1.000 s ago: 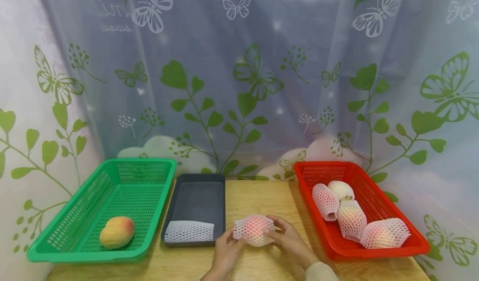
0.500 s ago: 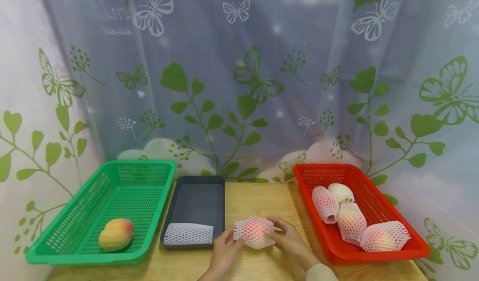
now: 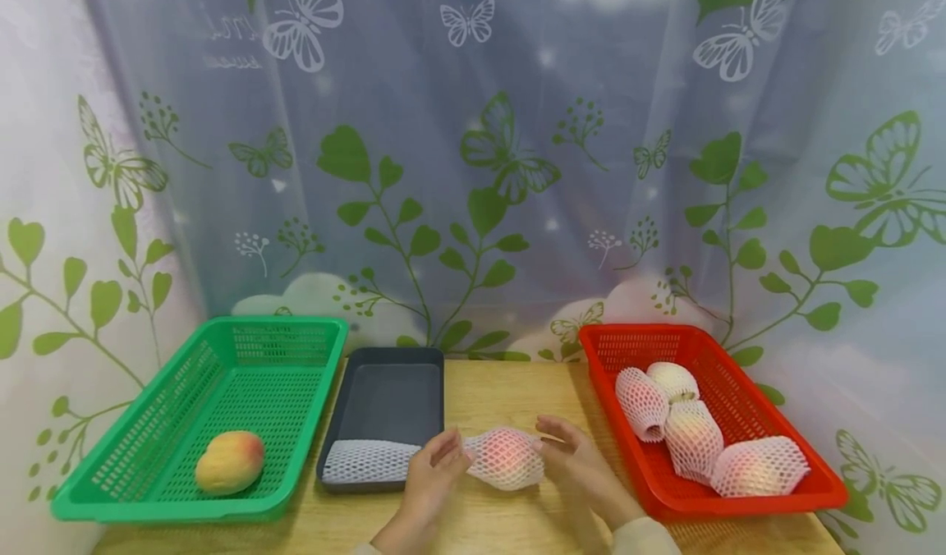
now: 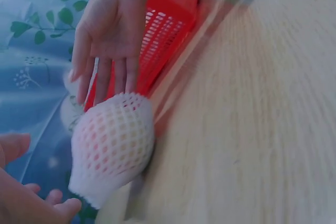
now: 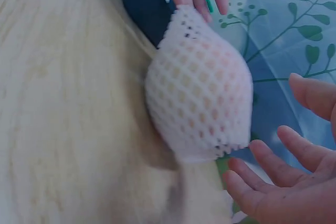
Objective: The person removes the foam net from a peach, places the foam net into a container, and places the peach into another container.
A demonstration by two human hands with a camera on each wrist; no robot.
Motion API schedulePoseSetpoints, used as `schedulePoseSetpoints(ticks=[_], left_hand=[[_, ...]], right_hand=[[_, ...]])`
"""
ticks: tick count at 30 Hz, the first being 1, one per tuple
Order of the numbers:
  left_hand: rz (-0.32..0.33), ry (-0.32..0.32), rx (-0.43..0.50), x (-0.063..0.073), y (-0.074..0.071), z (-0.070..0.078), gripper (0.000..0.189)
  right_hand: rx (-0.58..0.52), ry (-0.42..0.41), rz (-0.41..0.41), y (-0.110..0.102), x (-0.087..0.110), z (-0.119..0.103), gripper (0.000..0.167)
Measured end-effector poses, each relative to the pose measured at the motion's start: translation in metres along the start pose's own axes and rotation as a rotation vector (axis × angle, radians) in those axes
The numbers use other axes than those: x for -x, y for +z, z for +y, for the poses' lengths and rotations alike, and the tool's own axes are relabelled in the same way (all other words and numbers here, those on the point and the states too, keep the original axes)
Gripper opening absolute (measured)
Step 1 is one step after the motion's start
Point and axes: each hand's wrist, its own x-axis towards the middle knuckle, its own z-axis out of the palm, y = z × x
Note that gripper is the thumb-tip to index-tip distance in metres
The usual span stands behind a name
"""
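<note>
A peach in a white foam net sleeve (image 3: 506, 458) lies on the wooden table between both hands. My left hand (image 3: 432, 474) is at its left end with fingers spread, fingertips right at the sleeve's edge in the head view. On the other side my right hand (image 3: 580, 466) has its fingers loosely extended beside the sleeve's right end. In the right wrist view the netted peach (image 5: 202, 87) sits near the right hand's fingertips (image 5: 257, 148), which do not curl round it. The left wrist view shows the netted peach (image 4: 113, 142) with the right palm (image 4: 118, 30) facing it.
A green basket (image 3: 296, 448) with one bare peach (image 3: 231, 462) stands left. Beside it is a dark grey tray (image 3: 395, 382) holding white foam net sleeves (image 3: 369, 461). At right, a red basket (image 3: 665, 496) contains several netted peaches (image 3: 693, 440). A printed curtain (image 3: 414, 276) hangs behind.
Both hands have let go of the netted peach and drawn apart, the left to the left and the right slightly right. The peach stays in nearly the same place.
</note>
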Motion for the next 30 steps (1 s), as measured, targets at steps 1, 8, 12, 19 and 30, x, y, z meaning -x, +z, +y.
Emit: schedulePoseSetpoints(ticks=[1,8,12,19,30], left_hand=[[-0.009,0.006,-0.01,-0.001,-0.003,0.002,0.06],[-0.099,0.041,-0.099,-0.007,-0.025,0.018,0.063],[-0.111,0.045,-0.118,-0.012,-0.039,0.024,0.065],[-0.044,0.06,-0.171,-0.018,-0.062,0.031,0.066],[0.008,0.022,-0.251,-0.017,-0.096,0.044,0.071]], right_hand=[[0.002,-0.012,-0.001,-0.001,0.0,-0.002,0.05],[0.019,-0.019,0.02,-0.013,0.002,-0.019,0.054],[0.033,-0.063,0.038,-0.019,0.004,-0.029,0.053],[0.054,-0.077,0.073,-0.031,0.01,-0.04,0.053],[0.132,-0.056,0.07,-0.051,0.02,-0.048,0.054]])
